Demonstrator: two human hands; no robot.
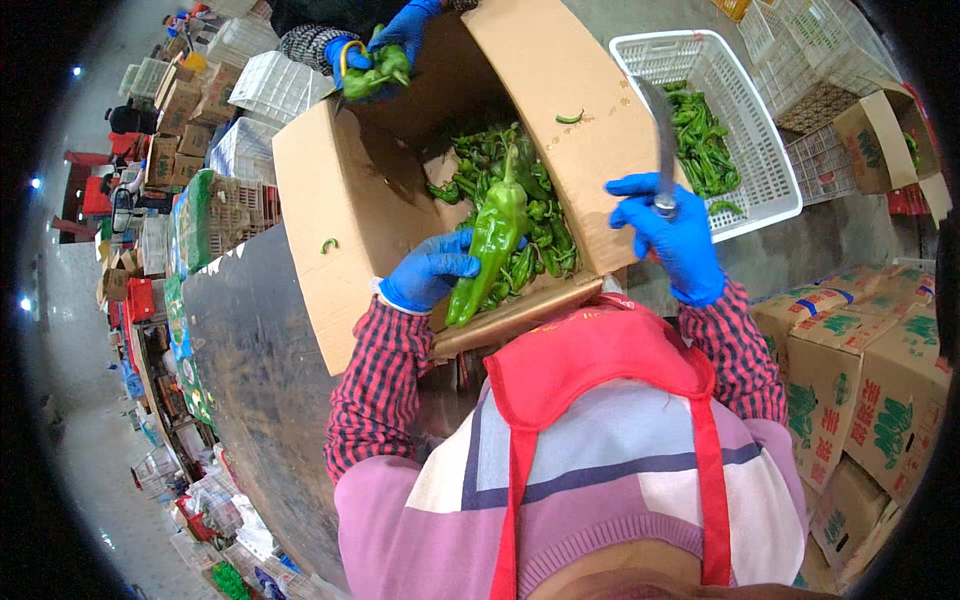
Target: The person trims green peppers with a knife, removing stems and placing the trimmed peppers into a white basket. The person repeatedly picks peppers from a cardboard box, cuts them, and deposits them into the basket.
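My left hand [431, 272], in a blue glove, grips a large glossy green pepper [497, 232] over the near part of an open cardboard box [385, 160]. The pepper's stem end points away from me. Inside the box lies a heap of smaller green peppers [545, 245]. To the right of the box, my blue-gloved right hand [672, 235] holds a curved grey blade-like tool [663, 140] between its fingers. This tool's exact kind is unclear. A small curled green pepper [569, 118] rests on the box's right flap.
Across the box, another person's blue-gloved hands [395, 45] hold a bunch of green peppers [380, 72]. A white plastic crate [765, 150] with green peppers stands at the right. Printed cartons [850, 370] are stacked at the lower right. A dark tabletop [255, 360] extends left.
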